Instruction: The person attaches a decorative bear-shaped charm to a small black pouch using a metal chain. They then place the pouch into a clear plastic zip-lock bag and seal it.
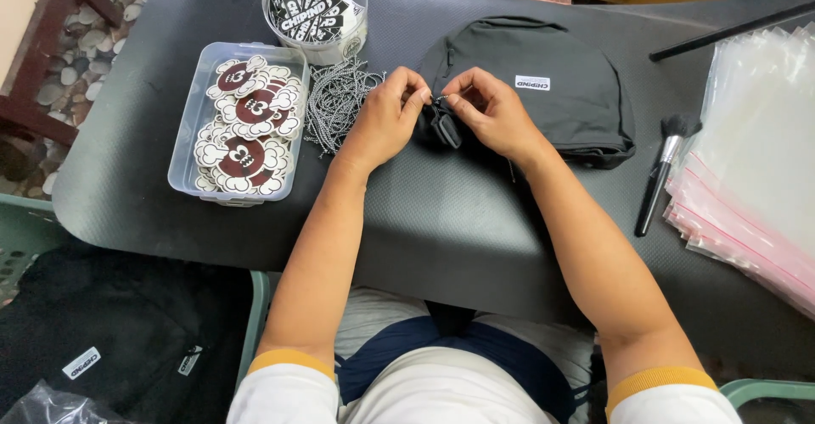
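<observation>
Hands working at a dark grey bag [543,93] lying mid-surface [441,220], left hand [386,118] and right hand [488,114] both pinching closed on its zipper pull [440,100], ball chains [335,101] lying just beside, clear tray of round tags [242,123] sitting further left.

Dark grey bag [543,93] with white label, red-and-white charms [246,127], black mat [441,220], clear pink-striped pouches [755,178]

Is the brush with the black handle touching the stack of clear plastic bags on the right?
Apart. The head view shows the brush lying on the dark mat, a strip of mat visible between it and the plastic bags.
</observation>
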